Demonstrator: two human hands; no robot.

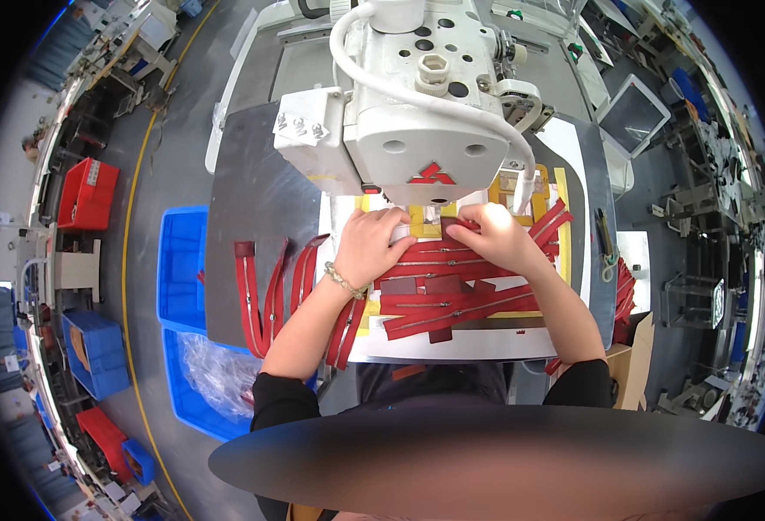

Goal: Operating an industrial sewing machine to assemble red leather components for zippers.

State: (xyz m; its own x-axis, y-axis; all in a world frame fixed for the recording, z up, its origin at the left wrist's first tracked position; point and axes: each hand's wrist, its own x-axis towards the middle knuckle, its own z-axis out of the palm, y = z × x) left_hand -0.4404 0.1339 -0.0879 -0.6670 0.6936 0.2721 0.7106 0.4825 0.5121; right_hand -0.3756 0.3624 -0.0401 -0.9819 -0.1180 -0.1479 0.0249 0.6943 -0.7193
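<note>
While your left hand (372,246) and right hand (495,234) press flat, fingers together, on the red leather zipper strips (452,291) at frame centre, they sit just beneath the white sewing machine head (417,122); a slip could skew the strips.

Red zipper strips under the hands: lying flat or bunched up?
Flat. The red zipper strips lie spread side by side on the template board, both hands pressing them.

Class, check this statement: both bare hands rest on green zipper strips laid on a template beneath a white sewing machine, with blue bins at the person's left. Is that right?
Not quite. The head view shows the zipper strips are red, not green. The rest holds: left hand and right hand rest on them beneath the white sewing machine, blue bins at the left.
</note>
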